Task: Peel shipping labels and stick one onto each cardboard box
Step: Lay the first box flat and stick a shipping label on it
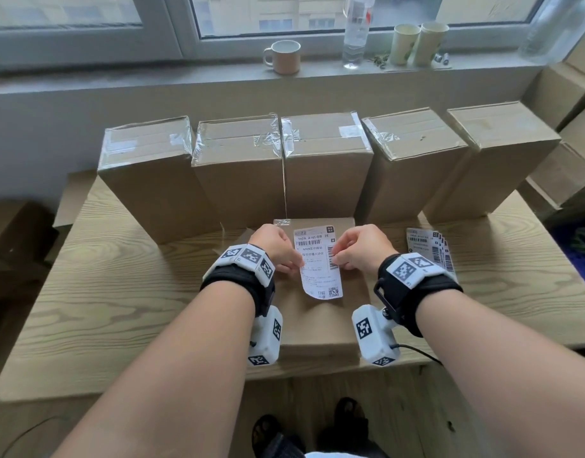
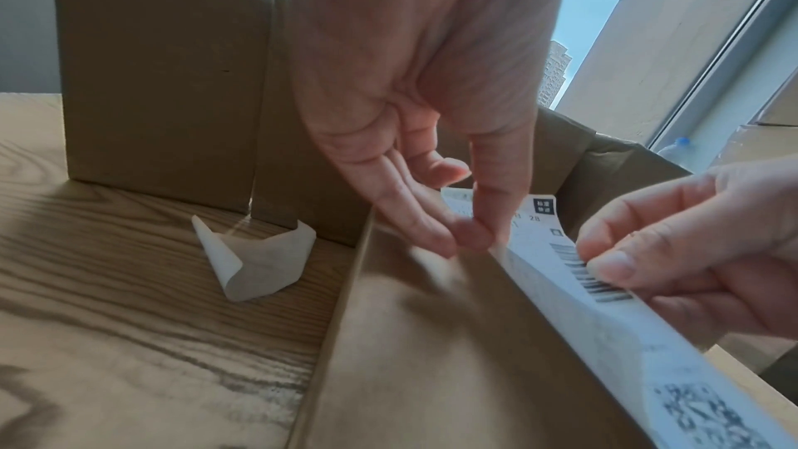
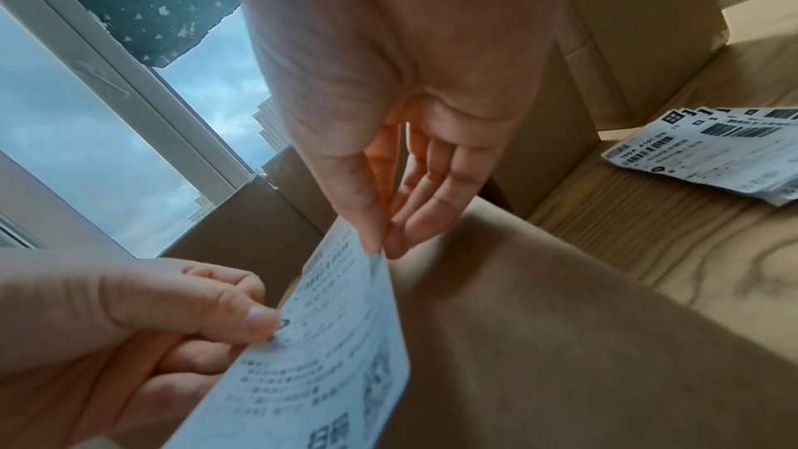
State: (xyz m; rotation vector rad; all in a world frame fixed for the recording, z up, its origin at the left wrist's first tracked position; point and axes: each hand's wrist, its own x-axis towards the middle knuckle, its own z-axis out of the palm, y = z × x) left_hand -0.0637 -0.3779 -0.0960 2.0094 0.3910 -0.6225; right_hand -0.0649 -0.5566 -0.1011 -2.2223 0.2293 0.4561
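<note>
A white shipping label (image 1: 318,261) with barcodes hangs just above a flat cardboard box (image 1: 317,320) lying in front of me. My left hand (image 1: 277,249) pinches the label's left edge between thumb and fingertips (image 2: 475,234). My right hand (image 1: 358,247) pinches its right edge (image 3: 375,244) by the barcode. The label (image 2: 557,251) is held level over the box top (image 2: 431,337), apart from it along the near end. Several upright cardboard boxes (image 1: 327,160) stand in a row behind. A fan of spare labels (image 1: 431,247) lies on the table at the right.
A curled piece of backing paper (image 2: 255,262) lies on the wooden table (image 1: 119,292) left of the flat box. On the window sill stand a mug (image 1: 282,56), a bottle (image 1: 357,31) and two paper cups (image 1: 418,43). More boxes are stacked at the right (image 1: 568,133).
</note>
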